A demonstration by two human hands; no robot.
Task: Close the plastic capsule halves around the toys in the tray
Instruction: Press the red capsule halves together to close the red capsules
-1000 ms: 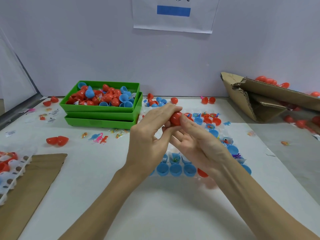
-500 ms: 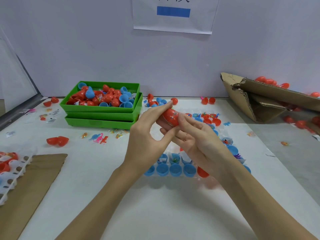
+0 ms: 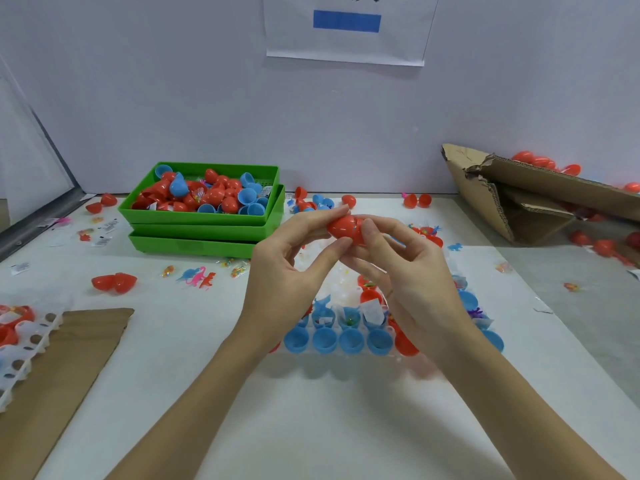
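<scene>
Both hands hold one red capsule (image 3: 346, 227) above the table's middle. My left hand (image 3: 294, 268) pinches its left end between thumb and forefinger. My right hand (image 3: 398, 268) grips its right end, thumb on top. Under the hands lies a clear tray (image 3: 349, 353) with blue capsule halves (image 3: 323, 339) in the near row, and red halves (image 3: 405, 342) and small toys further in. Much of the tray is hidden by my hands.
Stacked green bins (image 3: 204, 230) full of red and blue halves stand at the back left. A torn cardboard box (image 3: 512, 199) lies at the back right. Brown cardboard (image 3: 69, 358) and another white tray (image 3: 24, 344) sit at the left. Loose capsules (image 3: 114, 282) and toy dinosaurs (image 3: 199, 275) are scattered about.
The capsule was turned in my fingers and lifted slightly. My left hand shifted from covering it to pinching its left end. My right thumb came on top.
</scene>
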